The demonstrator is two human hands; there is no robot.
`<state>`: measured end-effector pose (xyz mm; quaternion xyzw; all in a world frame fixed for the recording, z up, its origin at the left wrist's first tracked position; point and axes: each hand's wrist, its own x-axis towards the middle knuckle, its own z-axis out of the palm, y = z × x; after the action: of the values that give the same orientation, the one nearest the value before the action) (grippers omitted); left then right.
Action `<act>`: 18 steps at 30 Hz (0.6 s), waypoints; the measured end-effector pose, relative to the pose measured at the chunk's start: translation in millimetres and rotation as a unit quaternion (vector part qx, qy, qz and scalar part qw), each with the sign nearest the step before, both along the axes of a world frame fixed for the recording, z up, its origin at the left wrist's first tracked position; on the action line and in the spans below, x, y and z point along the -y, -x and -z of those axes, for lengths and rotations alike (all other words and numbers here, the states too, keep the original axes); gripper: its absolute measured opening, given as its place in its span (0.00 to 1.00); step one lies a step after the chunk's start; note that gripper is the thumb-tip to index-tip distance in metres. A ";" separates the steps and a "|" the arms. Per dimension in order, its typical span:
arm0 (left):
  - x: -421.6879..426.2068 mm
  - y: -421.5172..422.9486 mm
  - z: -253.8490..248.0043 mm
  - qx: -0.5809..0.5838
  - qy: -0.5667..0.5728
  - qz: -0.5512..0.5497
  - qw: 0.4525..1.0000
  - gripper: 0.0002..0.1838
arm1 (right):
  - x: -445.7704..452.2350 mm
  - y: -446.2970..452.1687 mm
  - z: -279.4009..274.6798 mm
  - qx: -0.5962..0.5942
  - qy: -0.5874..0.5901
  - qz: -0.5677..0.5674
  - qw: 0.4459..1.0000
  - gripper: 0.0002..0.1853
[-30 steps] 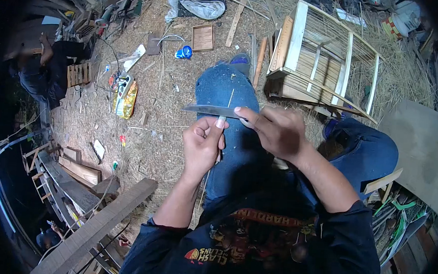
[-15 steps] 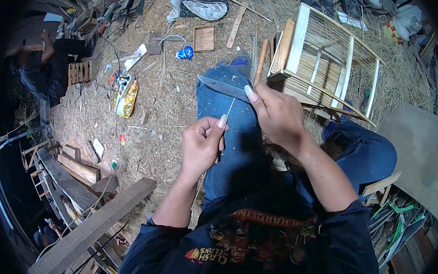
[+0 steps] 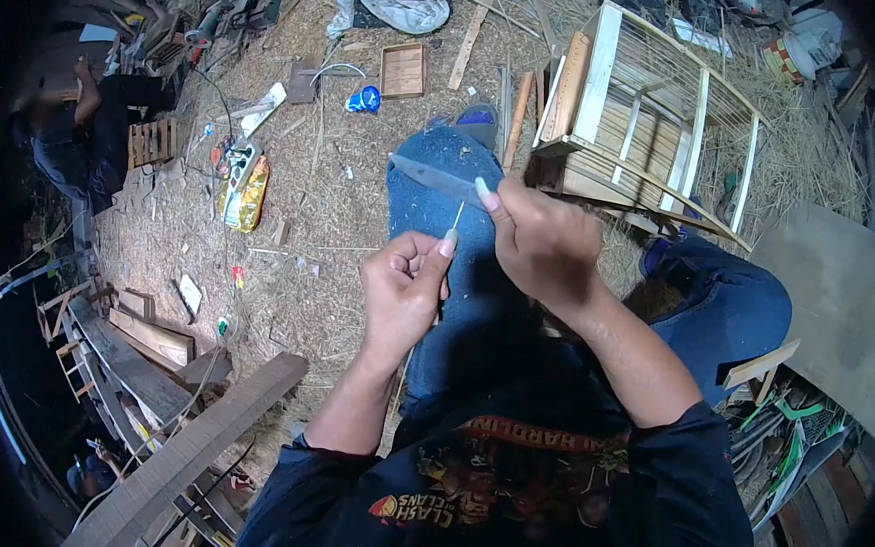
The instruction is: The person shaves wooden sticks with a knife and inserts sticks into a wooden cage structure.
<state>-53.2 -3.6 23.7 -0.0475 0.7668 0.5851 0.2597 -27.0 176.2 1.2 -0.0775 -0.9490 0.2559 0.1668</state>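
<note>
My right hand (image 3: 550,235) is closed round a knife, its thumb laid along the blade. The grey knife blade (image 3: 425,177) points left above my jeans-covered knee (image 3: 445,149); its handle is hidden in the fist. Between thumb and fingers, my left hand (image 3: 402,286) pinches a thin pale stick (image 3: 460,215). The stick's upper end rises toward the underside of the blade; whether they touch I cannot tell. Most of its lower length is covered by the hand.
A wooden cage with thin bars (image 3: 657,117) stands to the right front. On the straw-strewn ground lie a small wooden tray (image 3: 425,72), a blue can (image 3: 364,100) and a yellow packet (image 3: 246,197). A plank (image 3: 197,444) slants at lower left. Another person (image 3: 75,141) sits far left.
My right hand and the knife have shifted slightly left and down, bringing the blade closer over the stick's end. My left hand keeps its pinch, almost in place.
</note>
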 end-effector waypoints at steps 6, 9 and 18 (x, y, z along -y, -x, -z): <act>4.6 2.8 2.9 0.001 -0.005 0.013 1.000 0.14 | -3.4 8.6 6.4 0.012 0.037 0.018 0.999 0.14; 4.5 4.0 2.1 0.004 -0.019 0.015 1.000 0.14 | 4.2 0.2 6.4 0.009 0.017 -0.003 1.000 0.14; 3.8 5.1 0.3 0.015 -0.017 0.016 1.000 0.15 | 4.6 -2.9 8.4 -0.021 0.004 -0.012 1.000 0.13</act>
<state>-58.3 -7.3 23.4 -0.0398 0.7535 0.5931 0.2809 -24.1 171.6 -7.2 -0.0617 -0.9452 0.2632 0.1830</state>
